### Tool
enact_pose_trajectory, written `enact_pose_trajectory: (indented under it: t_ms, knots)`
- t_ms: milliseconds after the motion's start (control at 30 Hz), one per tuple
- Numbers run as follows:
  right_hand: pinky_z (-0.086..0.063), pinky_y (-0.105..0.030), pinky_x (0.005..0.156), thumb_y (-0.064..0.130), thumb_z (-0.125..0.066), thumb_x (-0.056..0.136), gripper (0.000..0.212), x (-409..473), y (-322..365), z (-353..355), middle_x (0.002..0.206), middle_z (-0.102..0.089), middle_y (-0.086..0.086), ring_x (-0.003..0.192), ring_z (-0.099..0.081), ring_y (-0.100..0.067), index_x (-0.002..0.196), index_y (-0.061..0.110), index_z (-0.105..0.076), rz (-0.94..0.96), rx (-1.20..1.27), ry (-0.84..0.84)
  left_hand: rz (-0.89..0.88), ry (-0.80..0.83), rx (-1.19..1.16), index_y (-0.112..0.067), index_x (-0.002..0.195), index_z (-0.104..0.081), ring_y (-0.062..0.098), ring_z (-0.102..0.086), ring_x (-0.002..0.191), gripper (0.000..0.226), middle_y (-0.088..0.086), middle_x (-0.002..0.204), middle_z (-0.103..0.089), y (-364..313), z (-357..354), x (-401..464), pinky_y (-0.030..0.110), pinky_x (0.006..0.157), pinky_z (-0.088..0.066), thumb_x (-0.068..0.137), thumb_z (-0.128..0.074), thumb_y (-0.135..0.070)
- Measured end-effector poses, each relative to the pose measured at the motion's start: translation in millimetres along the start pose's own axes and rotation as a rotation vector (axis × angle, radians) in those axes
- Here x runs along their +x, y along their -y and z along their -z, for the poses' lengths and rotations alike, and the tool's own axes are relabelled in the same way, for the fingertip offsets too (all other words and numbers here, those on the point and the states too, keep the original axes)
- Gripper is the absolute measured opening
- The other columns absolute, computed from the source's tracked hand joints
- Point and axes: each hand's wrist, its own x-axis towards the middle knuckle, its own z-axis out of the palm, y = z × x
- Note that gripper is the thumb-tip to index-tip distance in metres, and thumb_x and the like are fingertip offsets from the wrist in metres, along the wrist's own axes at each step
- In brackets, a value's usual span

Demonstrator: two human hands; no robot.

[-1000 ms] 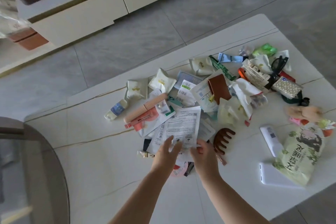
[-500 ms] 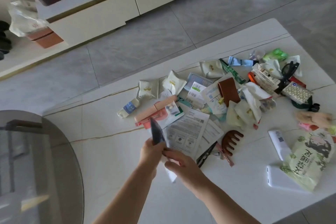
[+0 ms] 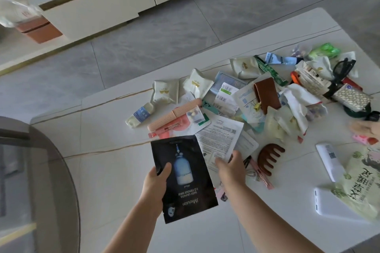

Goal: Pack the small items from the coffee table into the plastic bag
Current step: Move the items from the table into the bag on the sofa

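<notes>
My left hand point(image 3: 157, 181) pinches a black face-mask sachet point(image 3: 183, 176) by its left edge, thumb pressed across the front, lifting it clear above the white coffee table point(image 3: 115, 170). The sachet is tilted, its bottle artwork and lettering upside down to my view. My right hand point(image 3: 231, 167) reaches forward with fingers closed on the near corner of a white printed sachet point(image 3: 219, 139) that lies at the front of the pile.

The rest of the small items sprawl across the table's middle and far right — a ribbed pink tube point(image 3: 174, 117) lying on a pink-and-white packet, a small white-and-blue tube point(image 3: 139, 116) to its left, cream sachets with gold marks point(image 3: 164, 91), a brown leather clip point(image 3: 267, 94) on top of a pale sachet. A brown wooden comb point(image 3: 269, 157) rests just right of my right hand, and a white remote point(image 3: 330, 161) lies well off to the right beside a pale green printed bag point(image 3: 362, 189), which overlaps a white power bank point(image 3: 329, 203). Black sunglasses point(image 3: 342, 70) sit at the far right of the heap.

A crumpled clear plastic bag point(image 3: 15, 9) shows at the upper left, on the low shelf beside the cabinet point(image 3: 98, 8) — well apart from the table. A round glass tabletop point(image 3: 41, 181) fills the lower left corner.
</notes>
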Motion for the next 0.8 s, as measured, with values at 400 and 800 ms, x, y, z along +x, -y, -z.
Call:
enact_pose_trajectory:
  t_ms: [400,800]
  knots:
    - [-0.05,-0.037,0.088,-0.003,-0.044,0.082,0.038,-49,-17,59,0.1,-0.072,0.0,0.1,-0.065,-0.02,0.103,0.02,-0.067,-0.072,0.213,0.474,0.078,0.32,-0.172,-0.011,0.121,-0.057,0.037,-0.066,0.102,0.03,0.015,0.113,-0.07,5,16,-43,0.044,0.083,-0.054,0.091,-0.056,-0.015]
    - [-0.048,-0.032,0.055,0.029,-0.067,0.082,0.027,15,-16,28,0.073,-0.06,-0.008,0.072,-0.062,-0.028,0.081,0.004,-0.055,-0.008,-0.132,-0.088,0.109,0.176,-0.274,0.0,0.111,-0.06,0.033,-0.07,0.078,0.022,0.021,0.101,-0.071,31,54,-20,0.039,0.062,-0.059,0.09,-0.053,-0.001]
